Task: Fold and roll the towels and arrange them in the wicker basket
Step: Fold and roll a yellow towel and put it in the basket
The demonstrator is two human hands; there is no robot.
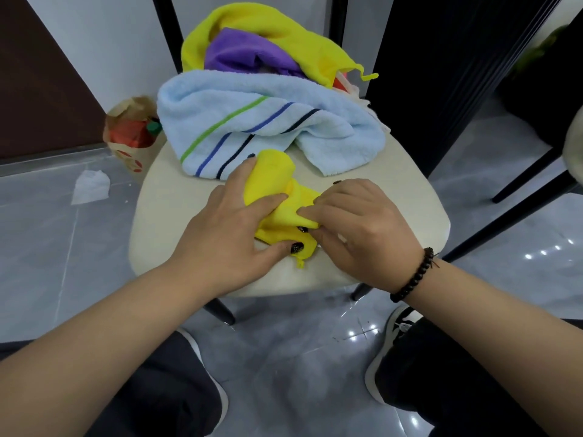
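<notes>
A small yellow towel (274,179), partly rolled, lies on the cream chair seat (176,197). My left hand (230,228) holds its left side, fingers spread over the roll and thumb under its near edge. My right hand (359,228) pinches the right part of the same towel with curled fingers. Behind it lies a light blue towel (268,121) with green, blue and dark stripes. Further back, a large yellow towel (284,33) and a purple towel (239,55) are heaped together. No wicker basket is visible.
A brown paper bag (132,134) with red contents stands on the floor to the left of the chair, and a white tissue (91,186) lies near it. A dark panel (441,74) and black chair legs (517,190) stand to the right. My knees and shoes are below.
</notes>
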